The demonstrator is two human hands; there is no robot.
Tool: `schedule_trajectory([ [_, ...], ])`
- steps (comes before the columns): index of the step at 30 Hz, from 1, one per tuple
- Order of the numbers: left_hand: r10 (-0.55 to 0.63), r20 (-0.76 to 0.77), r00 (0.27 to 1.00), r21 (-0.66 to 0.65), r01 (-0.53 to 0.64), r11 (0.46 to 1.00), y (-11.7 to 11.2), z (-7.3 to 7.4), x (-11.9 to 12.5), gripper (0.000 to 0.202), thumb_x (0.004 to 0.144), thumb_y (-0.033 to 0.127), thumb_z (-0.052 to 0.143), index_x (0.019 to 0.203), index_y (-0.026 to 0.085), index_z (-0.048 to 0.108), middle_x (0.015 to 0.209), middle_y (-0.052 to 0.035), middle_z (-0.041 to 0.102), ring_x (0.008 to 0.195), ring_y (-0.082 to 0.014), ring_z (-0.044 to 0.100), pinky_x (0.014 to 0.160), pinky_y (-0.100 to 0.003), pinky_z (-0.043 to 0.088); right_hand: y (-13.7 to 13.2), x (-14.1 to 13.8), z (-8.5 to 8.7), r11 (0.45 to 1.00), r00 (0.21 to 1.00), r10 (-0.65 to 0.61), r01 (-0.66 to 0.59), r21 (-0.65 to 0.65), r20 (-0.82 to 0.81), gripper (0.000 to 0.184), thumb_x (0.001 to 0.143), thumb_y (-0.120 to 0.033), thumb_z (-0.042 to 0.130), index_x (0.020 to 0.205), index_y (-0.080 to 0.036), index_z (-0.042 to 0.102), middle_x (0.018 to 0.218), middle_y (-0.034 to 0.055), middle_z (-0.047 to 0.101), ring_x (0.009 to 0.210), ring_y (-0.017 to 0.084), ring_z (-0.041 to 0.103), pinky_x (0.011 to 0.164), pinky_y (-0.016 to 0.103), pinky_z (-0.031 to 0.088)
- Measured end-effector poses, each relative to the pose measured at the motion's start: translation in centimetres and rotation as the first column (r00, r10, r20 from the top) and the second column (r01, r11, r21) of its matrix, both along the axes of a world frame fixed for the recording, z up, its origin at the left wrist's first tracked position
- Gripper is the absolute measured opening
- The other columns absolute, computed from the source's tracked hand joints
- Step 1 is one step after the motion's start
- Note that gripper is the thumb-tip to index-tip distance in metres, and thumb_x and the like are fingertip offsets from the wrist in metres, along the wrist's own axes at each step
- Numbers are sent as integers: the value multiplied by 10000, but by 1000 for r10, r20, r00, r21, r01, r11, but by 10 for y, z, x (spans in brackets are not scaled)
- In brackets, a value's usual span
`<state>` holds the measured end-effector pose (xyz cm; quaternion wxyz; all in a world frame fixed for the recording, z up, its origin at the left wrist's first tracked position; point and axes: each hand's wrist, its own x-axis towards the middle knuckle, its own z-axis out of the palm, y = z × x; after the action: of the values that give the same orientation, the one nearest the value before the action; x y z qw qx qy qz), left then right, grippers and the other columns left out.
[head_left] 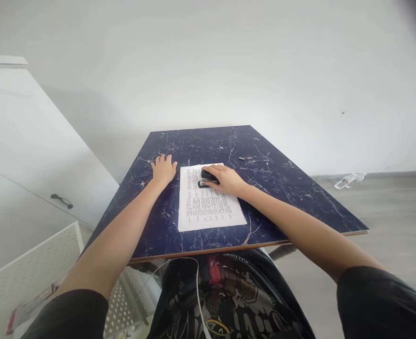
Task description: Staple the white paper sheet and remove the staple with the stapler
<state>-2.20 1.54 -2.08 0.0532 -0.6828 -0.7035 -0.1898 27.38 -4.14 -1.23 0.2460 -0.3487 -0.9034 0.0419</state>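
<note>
Dark-blue marbled desk (282, 188) carries a printed sheet (208, 207). The right hand (227, 180) has its grip closed over a black stapler (208, 178) at the sheet's top edge; the left hand (164, 169) lies flat and empty beside the paper. Stapling seems underway; pressing down needs the sheet steady.

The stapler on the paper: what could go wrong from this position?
1. The left hand lies flat on the table beside the paper, not on it, so the sheet might slide under the stapler.
2. The right hand covers the stapler, so its fingers might get pinched.
</note>
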Motion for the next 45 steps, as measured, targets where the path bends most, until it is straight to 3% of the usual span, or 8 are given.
schedule_trajectory([
  [2, 59, -34, 998, -138, -63, 988, 2, -5, 1, 612, 1059, 496, 358, 1574, 185, 476, 1681, -211, 374, 1560, -474, 297, 1211, -742, 245, 3, -1, -3, 1000, 999, -22, 23, -19, 24, 547, 1004, -460, 591, 1515, -275, 537, 1391, 103, 700, 1143, 327, 700, 932, 487, 566],
  [5, 48, -53, 997, -245, -59, 968, 4, -9, 1, 661, 1063, 532, 269, 1606, 195, 439, 1703, -207, 334, 1569, -501, 260, 1204, -771, 226, 10, 2, -5, 998, 1000, -20, 21, -54, 21, 570, 991, -489, 621, 1522, -296, 548, 1405, 88, 702, 1150, 336, 711, 945, 494, 568],
  [14, 35, -90, 995, -236, -55, 970, 2, -7, 1, 642, 1057, 483, 265, 1597, 186, 447, 1698, -218, 339, 1560, -483, 296, 1198, -765, 252, 13, 24, 3, 994, 997, -23, 31, -109, 78, 581, 934, -470, 696, 1496, -359, 600, 1346, 52, 741, 1112, 344, 729, 935, 492, 566],
  [22, 39, -83, 996, -227, -57, 972, 5, -12, 2, 649, 1056, 472, 250, 1607, 185, 438, 1697, -227, 332, 1568, -499, 264, 1195, -779, 235, 0, 92, 0, 982, 994, -99, 106, -157, 52, 589, 926, -488, 684, 1490, -332, 616, 1350, 83, 734, 1080, 390, 739, 925, 575, 568],
  [30, 44, -82, 996, -224, -61, 973, 4, -12, 1, 656, 1055, 468, 236, 1606, 175, 436, 1694, -224, 339, 1568, -499, 265, 1201, -774, 232, -14, 149, -2, 960, 974, -214, 223, -170, 71, 600, 917, -549, 658, 1479, -343, 622, 1244, 76, 779, 999, 361, 763, 874, 552, 604],
  [45, 36, -74, 997, -224, -52, 973, 5, -14, -2, 669, 1051, 467, 221, 1611, 162, 425, 1697, -231, 329, 1568, -508, 256, 1203, -781, 221, -18, 170, -8, 952, 967, -252, 256, -167, 47, 616, 908, -559, 672, 1489, -361, 615, 1290, 61, 762, 1055, 372, 758, 881, 559, 618],
])
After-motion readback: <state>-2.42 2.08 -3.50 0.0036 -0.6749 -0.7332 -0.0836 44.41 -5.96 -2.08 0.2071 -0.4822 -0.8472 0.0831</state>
